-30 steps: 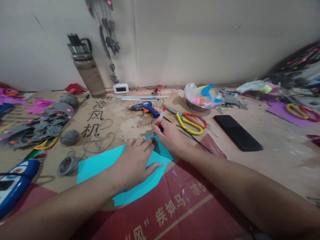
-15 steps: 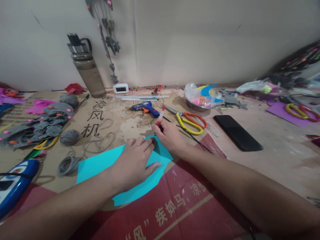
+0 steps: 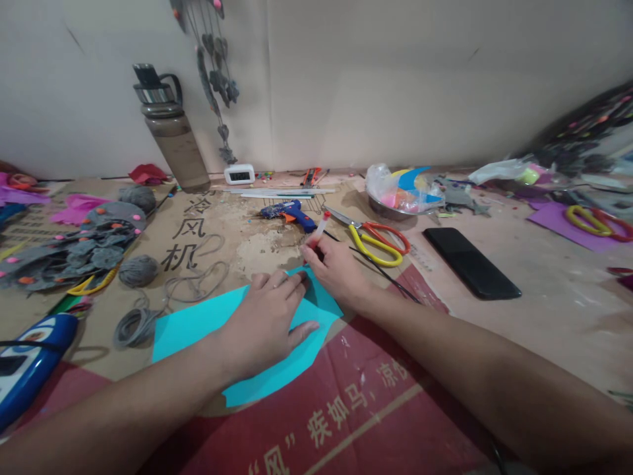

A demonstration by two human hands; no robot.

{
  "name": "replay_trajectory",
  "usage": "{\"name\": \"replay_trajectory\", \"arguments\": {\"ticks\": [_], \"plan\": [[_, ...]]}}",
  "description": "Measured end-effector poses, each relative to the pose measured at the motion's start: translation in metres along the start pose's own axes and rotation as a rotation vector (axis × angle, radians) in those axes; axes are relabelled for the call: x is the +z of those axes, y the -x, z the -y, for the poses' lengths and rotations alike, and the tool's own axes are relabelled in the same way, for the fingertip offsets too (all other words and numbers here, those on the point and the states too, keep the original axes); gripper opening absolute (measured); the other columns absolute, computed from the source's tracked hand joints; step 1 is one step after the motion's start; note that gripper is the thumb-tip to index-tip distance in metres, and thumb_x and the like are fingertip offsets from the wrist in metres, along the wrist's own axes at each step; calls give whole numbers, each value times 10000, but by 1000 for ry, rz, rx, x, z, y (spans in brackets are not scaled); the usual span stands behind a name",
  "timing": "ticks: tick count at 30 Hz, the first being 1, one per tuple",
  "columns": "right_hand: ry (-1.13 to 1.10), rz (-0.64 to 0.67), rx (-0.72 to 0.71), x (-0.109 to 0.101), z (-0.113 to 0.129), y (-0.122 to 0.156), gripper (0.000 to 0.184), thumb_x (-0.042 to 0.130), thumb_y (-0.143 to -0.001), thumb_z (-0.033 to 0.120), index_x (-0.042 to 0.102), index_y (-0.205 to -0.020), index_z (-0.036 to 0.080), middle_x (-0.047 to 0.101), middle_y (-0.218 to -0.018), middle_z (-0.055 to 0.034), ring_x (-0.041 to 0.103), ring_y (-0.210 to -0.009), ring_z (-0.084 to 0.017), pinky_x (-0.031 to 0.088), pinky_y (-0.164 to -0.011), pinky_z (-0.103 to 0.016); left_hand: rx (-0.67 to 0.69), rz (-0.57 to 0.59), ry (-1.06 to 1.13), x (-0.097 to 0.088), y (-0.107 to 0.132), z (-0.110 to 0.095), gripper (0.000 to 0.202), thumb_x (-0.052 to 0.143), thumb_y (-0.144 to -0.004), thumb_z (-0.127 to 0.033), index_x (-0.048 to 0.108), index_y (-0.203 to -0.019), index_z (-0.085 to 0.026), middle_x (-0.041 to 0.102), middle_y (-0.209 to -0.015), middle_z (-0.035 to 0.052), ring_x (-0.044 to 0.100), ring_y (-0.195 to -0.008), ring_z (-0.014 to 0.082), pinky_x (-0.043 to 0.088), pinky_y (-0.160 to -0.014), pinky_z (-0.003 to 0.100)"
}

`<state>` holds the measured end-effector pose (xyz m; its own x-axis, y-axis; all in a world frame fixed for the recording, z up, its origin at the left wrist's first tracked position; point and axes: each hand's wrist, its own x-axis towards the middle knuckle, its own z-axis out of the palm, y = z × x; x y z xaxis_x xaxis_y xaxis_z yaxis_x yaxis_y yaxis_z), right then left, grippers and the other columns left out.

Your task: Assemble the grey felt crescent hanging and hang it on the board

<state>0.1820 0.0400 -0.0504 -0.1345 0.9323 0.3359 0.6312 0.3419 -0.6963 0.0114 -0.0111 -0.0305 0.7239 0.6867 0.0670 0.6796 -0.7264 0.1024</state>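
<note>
A turquoise sheet [image 3: 198,324] with a cut, curved edge lies on the cardboard in front of me. My left hand [image 3: 271,316] rests flat on it, thumb spread away from the fingers. In my right hand [image 3: 339,267] is a pen [image 3: 322,226] with a clear barrel and a red end, gripped between thumb and fingers. The pen leans over the sheet's far edge near my left fingertips; its tip is hidden by the hand. Just beyond the pen lie a blue glue gun [image 3: 291,212] and scissors [image 3: 376,241] with yellow and orange handles.
A black phone [image 3: 469,262] lies to the right, near a metal bowl [image 3: 395,210] of plastic bags. Grey yarn [image 3: 136,326] and a grey felt piece [image 3: 93,244] lie left. A water bottle [image 3: 175,142] and a small clock [image 3: 239,174] stand by the wall.
Almost nothing differs. The pen's red end has shifted very slightly to the right, while both hands and the sheet stay in place.
</note>
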Motion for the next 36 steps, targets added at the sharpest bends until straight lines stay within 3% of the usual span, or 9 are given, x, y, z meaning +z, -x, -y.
{"name": "replay_trajectory", "arguments": {"ticks": [36], "plan": [[12, 34, -43, 2, -2, 0, 169, 457, -901, 301, 552, -807, 198, 622, -739, -17, 562, -677, -149, 392, -644, -272, 1, 12, -5, 2, 1, 0, 636, 345, -915, -553, 466, -1351, -106, 542, -1323, 128, 422, -1184, 320, 306, -975, 485]]}}
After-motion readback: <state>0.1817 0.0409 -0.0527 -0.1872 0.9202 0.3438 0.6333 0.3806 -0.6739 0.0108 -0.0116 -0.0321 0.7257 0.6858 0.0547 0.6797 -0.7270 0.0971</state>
